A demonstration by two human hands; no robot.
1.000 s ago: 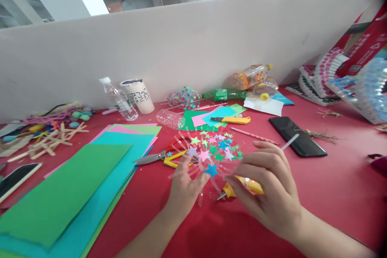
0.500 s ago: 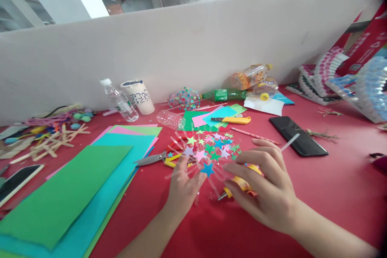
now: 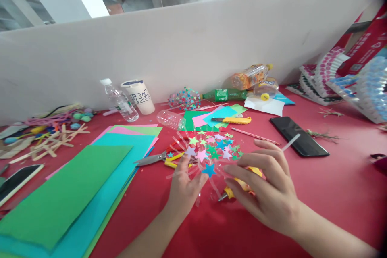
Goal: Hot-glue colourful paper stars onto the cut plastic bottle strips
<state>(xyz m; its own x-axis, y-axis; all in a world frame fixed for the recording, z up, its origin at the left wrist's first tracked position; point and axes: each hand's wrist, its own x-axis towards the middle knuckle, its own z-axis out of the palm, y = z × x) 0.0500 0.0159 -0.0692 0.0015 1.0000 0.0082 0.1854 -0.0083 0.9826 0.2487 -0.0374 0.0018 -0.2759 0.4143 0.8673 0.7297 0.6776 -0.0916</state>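
A clear plastic piece with strips splayed outward carries star cutouts in several colours on its strip ends. My left hand grips its near left side, thumb beside a blue star. Just right of it hovers my right hand, thumb and fingers apart, fingertips close to the strips; I see nothing between them. Partly hidden beneath that hand lies a yellow glue gun, its metal tip pointing left. A whitish stick pokes out beyond the knuckles. Behind my left hand are scissors with red and yellow handles.
Coloured paper sheets cover the left of the red table. A yellow box cutter rests on smaller sheets. A phone lies at right. Bottles, including a green one, and a cup stand or lie along the white partition.
Both hands and the star-covered plastic piece have shifted very slightly to the right. Otherwise the scene looks the same.
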